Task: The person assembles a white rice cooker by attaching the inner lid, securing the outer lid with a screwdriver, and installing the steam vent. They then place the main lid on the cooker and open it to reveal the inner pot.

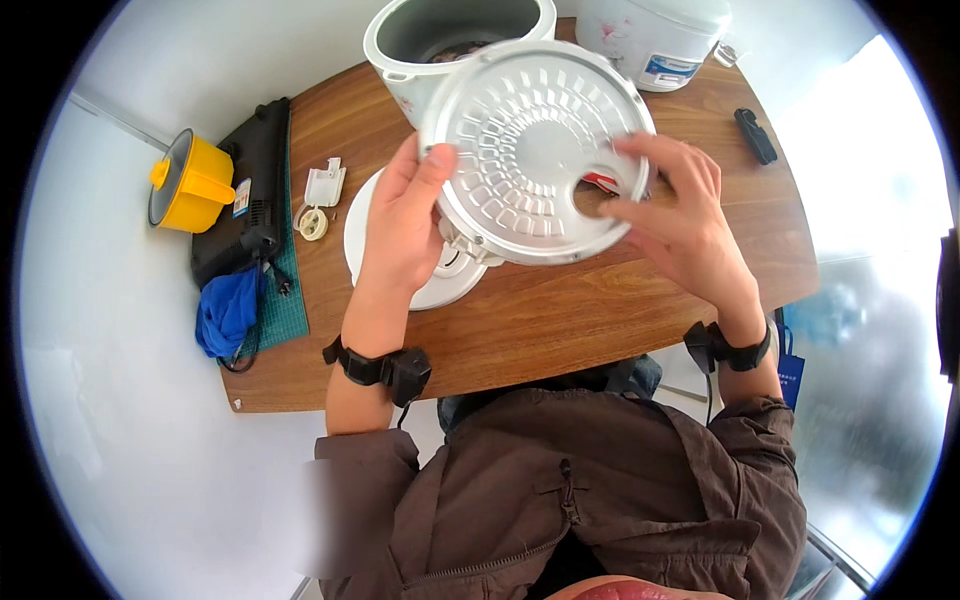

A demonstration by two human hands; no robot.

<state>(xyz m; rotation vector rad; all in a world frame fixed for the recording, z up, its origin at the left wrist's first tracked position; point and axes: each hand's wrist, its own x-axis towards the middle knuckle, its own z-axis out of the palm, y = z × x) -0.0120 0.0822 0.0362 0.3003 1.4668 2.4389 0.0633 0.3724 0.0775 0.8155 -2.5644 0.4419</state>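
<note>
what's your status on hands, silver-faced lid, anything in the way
Left hand gripping silver-faced lid at rim; right hand blurred near its hole, hold unclear. Lid raised, patterned face showing. White disc below, open pot beyond.

The lid (pixel 545 145) is above the desk (pixel 555 315), the left grip (pixel 400 195) on its left edge, the right grip (pixel 685 205) at its right. Behind it stands an open pot (pixel 402 92), with a second pot (pixel 625 45) to the right; a small clip-like object (pixel 756 137) lies farther right, nearer. A plate (pixel 445 288) lies under the left forearm. Left of that lie small parts (pixel 323 188), then a mat (pixel 288 318) under a case (pixel 262 150), with a handled cup (pixel 208 190) along the case's left side and a cloth (pixel 228 312) at its near end
</note>
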